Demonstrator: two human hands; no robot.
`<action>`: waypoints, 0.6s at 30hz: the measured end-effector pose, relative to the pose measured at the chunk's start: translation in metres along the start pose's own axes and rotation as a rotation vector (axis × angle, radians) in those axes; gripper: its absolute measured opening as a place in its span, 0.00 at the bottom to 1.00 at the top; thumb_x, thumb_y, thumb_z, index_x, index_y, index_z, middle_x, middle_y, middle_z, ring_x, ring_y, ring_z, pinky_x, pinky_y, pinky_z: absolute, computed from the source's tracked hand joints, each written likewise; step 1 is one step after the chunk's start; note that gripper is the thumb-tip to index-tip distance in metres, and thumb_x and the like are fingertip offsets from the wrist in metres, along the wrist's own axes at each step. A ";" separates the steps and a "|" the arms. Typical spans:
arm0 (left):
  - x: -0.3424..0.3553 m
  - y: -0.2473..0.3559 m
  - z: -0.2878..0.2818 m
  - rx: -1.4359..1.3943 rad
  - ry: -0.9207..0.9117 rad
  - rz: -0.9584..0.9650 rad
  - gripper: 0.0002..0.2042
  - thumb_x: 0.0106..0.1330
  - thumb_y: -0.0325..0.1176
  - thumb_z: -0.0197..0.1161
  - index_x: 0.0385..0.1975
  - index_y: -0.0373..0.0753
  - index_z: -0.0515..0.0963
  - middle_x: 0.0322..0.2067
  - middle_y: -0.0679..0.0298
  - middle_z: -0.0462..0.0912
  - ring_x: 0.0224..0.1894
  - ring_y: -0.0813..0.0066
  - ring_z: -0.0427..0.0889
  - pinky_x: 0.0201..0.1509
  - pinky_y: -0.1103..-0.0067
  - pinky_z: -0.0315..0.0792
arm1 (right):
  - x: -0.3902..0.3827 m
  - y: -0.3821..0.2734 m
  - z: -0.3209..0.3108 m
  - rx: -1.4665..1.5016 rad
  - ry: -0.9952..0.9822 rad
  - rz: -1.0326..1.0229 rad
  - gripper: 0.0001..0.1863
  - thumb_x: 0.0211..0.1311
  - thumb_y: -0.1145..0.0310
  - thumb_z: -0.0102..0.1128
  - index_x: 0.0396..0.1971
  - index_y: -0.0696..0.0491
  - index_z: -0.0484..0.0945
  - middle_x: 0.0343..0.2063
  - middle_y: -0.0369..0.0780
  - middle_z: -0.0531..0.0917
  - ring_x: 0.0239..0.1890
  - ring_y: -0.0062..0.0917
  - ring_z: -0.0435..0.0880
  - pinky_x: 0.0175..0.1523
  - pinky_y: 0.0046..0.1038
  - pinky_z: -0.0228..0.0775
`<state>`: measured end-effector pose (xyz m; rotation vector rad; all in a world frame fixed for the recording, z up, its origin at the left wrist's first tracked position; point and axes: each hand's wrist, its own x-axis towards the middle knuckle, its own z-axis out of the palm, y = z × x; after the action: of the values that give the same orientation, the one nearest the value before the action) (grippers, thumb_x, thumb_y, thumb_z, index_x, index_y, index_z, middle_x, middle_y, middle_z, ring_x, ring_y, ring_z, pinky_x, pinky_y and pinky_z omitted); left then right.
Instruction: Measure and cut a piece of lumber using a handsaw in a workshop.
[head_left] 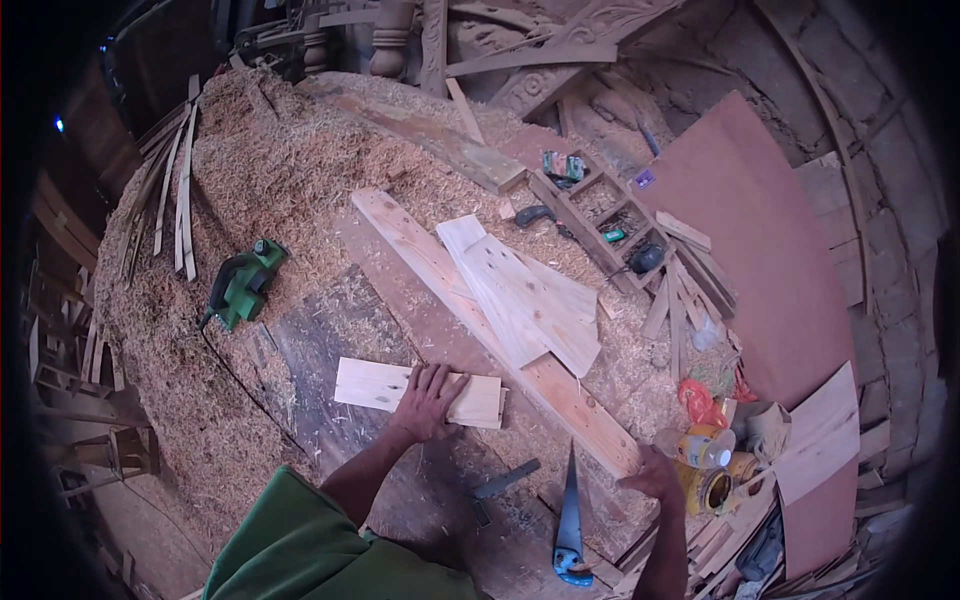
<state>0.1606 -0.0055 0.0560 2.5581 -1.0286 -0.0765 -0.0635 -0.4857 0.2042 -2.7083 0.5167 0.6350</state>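
Observation:
My left hand (428, 405) lies open, fingers spread, on a short pale board (368, 380) at the lower middle. My right hand (652, 472) grips the near end of a long plank (560, 392), which runs diagonally toward the upper left. Several pale cut boards (525, 295) lie overlapping on and beside that plank. A hand saw (567, 520) with a blue handle lies just left of my right hand, blade pointing away from me. A dark metal square (505, 480) lies below the short board.
A green electric planer (245, 285) sits among shavings (200, 150) at the left. A compartmented wooden toolbox (590, 195) stands beyond the boards. Plastic bottles (700, 448) and a red bag (700, 400) are at the right, beside a brown sheet (750, 230). Carved timbers (530, 90) lie behind.

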 end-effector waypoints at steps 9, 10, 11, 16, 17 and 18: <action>0.001 -0.002 0.013 -0.465 0.351 -0.269 0.41 0.68 0.51 0.74 0.78 0.39 0.69 0.73 0.39 0.70 0.76 0.38 0.68 0.81 0.51 0.63 | -0.118 -0.037 -0.058 0.787 -0.078 -0.080 0.40 0.61 0.47 0.77 0.61 0.67 0.84 0.46 0.45 0.92 0.46 0.29 0.91 0.53 0.33 0.81; 0.000 0.001 0.012 -0.645 0.432 -0.357 0.40 0.70 0.51 0.73 0.77 0.37 0.70 0.72 0.40 0.72 0.74 0.41 0.70 0.79 0.52 0.65 | -0.134 -0.037 -0.044 0.863 -0.089 -0.118 0.39 0.65 0.45 0.73 0.60 0.68 0.84 0.46 0.45 0.92 0.46 0.30 0.91 0.53 0.33 0.82; -0.001 0.004 0.009 -0.835 0.460 -0.485 0.39 0.71 0.50 0.73 0.77 0.36 0.70 0.71 0.42 0.74 0.73 0.43 0.73 0.78 0.54 0.67 | -0.152 -0.044 -0.018 1.096 -0.008 -0.022 0.40 0.72 0.40 0.63 0.57 0.69 0.85 0.46 0.47 0.92 0.46 0.31 0.92 0.55 0.34 0.83; -0.009 0.020 -0.029 -1.607 0.417 -1.012 0.37 0.80 0.63 0.60 0.74 0.35 0.73 0.60 0.50 0.84 0.63 0.57 0.81 0.69 0.62 0.74 | -0.243 -0.113 0.083 0.936 -0.290 0.074 0.44 0.67 0.47 0.77 0.71 0.65 0.76 0.57 0.46 0.89 0.59 0.30 0.88 0.67 0.35 0.79; -0.008 0.019 -0.037 -1.605 0.408 -1.053 0.38 0.80 0.68 0.57 0.71 0.36 0.75 0.55 0.51 0.86 0.58 0.57 0.86 0.64 0.63 0.79 | -0.261 -0.130 0.098 0.979 -0.272 0.021 0.46 0.64 0.48 0.80 0.73 0.63 0.75 0.58 0.47 0.88 0.62 0.33 0.87 0.69 0.36 0.77; -0.011 0.015 -0.044 -1.680 0.385 -0.981 0.36 0.80 0.65 0.58 0.70 0.36 0.75 0.54 0.51 0.87 0.56 0.57 0.87 0.62 0.63 0.81 | -0.279 -0.148 0.114 1.031 -0.248 -0.023 0.48 0.61 0.48 0.83 0.74 0.62 0.74 0.59 0.48 0.88 0.65 0.36 0.85 0.72 0.37 0.75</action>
<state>0.1513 0.0061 0.1009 1.1147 0.4868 -0.4413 -0.2774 -0.2359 0.2714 -1.6423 0.5422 0.4884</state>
